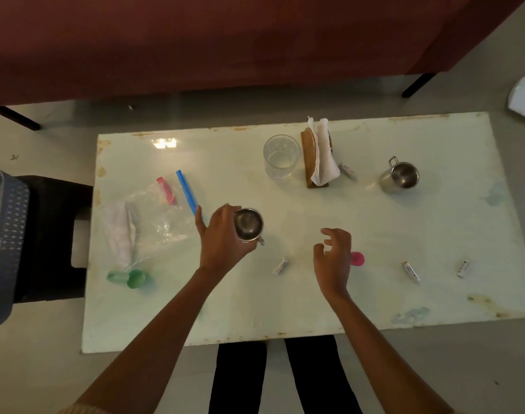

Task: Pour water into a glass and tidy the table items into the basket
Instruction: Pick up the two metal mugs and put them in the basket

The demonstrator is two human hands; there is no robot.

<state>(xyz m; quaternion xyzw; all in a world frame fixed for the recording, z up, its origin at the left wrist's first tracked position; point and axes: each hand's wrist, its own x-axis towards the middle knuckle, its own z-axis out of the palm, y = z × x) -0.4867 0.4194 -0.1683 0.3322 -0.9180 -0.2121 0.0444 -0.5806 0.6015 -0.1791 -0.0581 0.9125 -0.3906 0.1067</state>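
Left hand [222,237] grips a mug [248,225] in front of the glass [281,158]; right hand [334,259] hovers nearby, loosely curled, empty. Pouring looks unfinished; batteries [280,265] and bag [153,216] await the basket [4,234], far left of the glass.

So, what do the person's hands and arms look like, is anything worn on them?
The left hand and the right hand are bare, with no glove, ring or watch visible. The forearms are uncovered too; only a pale cream sleeve edge shows high on the left arm.
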